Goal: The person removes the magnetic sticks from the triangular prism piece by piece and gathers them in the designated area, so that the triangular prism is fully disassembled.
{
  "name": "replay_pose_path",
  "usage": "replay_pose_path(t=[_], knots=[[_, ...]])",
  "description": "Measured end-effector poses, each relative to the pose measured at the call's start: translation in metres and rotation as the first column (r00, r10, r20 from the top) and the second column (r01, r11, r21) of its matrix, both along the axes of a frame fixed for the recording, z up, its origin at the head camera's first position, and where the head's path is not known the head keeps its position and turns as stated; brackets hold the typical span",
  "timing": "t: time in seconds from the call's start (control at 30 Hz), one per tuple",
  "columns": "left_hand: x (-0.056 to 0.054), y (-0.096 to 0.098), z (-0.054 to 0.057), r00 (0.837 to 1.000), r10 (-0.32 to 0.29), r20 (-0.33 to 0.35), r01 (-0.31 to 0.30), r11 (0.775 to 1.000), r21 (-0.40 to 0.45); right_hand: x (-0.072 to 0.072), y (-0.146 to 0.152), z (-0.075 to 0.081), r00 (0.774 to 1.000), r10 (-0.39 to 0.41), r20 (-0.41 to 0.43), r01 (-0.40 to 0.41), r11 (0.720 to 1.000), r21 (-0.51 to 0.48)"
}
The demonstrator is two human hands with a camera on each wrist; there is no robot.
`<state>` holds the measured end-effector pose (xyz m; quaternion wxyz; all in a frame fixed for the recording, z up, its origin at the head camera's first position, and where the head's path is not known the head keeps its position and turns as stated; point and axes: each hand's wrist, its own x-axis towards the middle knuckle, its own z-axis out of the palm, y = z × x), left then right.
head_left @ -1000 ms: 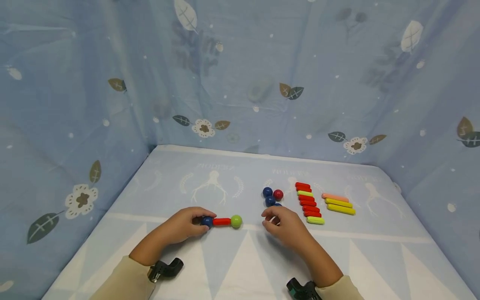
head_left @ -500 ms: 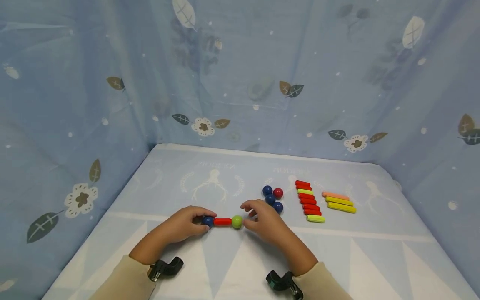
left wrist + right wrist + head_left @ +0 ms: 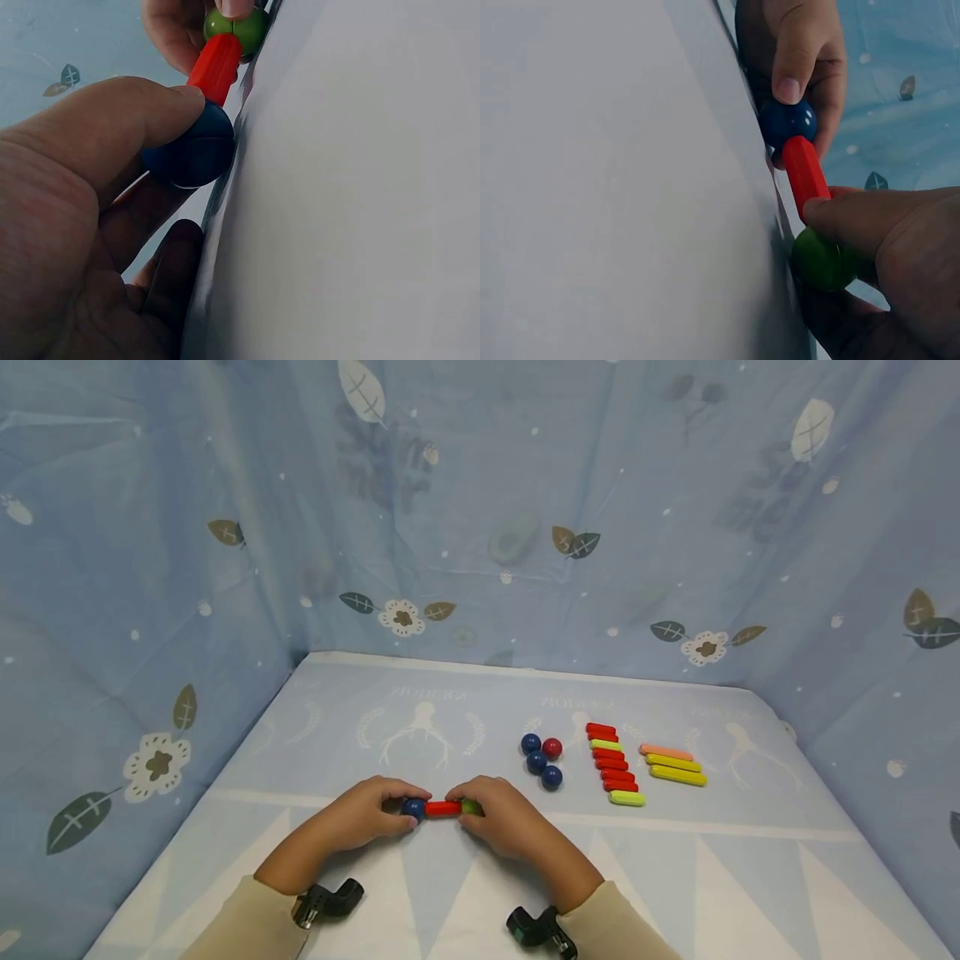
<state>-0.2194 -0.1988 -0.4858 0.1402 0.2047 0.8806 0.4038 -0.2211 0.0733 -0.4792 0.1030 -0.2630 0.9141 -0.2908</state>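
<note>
A short red rod (image 3: 444, 809) lies in line between a dark blue ball (image 3: 193, 154) and a green ball (image 3: 821, 260), joined end to end low over the table. My left hand (image 3: 367, 814) pinches the blue ball between thumb and fingers at the left end. At the other end my right hand (image 3: 501, 814) grips the green ball, which its thumb and fingers partly cover in the head view. In the right wrist view, the right thumb lies where the rod meets the green ball.
Beyond the right hand sit several blue balls (image 3: 536, 762) and a dark red ball (image 3: 552, 748). Further right are a column of short red and lime rods (image 3: 612, 764) and longer yellow rods (image 3: 677, 774) beside an orange rod (image 3: 665, 752). Blue patterned cloth (image 3: 480, 527) hangs around the table.
My right hand has moved left from near the loose balls to the green ball and now grips it. The left hand keeps its pinch on the blue ball.
</note>
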Motion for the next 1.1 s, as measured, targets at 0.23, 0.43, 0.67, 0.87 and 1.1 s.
replay_pose_path(t=[0.23, 0.43, 0.67, 0.87, 1.1], knots=[[0.000, 0.000, -0.002, 1.000, -0.015, 0.000, 0.015, 1.000, 0.005, -0.001, 0.005, -0.008, 0.997, -0.052, 0.064, 0.056, 0.997, -0.058], [0.000, -0.001, -0.003, 1.000, -0.003, -0.001, 0.003, 1.000, -0.006, -0.003, 0.009, -0.013, 0.995, -0.058, 0.086, 0.069, 0.989, -0.133], [-0.001, 0.001, -0.002, 1.000, -0.007, 0.004, 0.007, 1.000, 0.004, -0.004, 0.010, -0.015, 0.994, -0.072, 0.081, 0.084, 0.984, -0.156], [-0.001, 0.002, -0.002, 1.000, -0.009, 0.001, 0.009, 1.000, -0.008, -0.004, 0.011, -0.014, 0.993, -0.081, 0.092, 0.094, 0.983, -0.158], [-0.002, 0.001, -0.002, 1.000, -0.011, -0.008, 0.011, 1.000, -0.008, -0.005, 0.010, -0.014, 0.994, -0.079, 0.079, 0.091, 0.983, -0.159]])
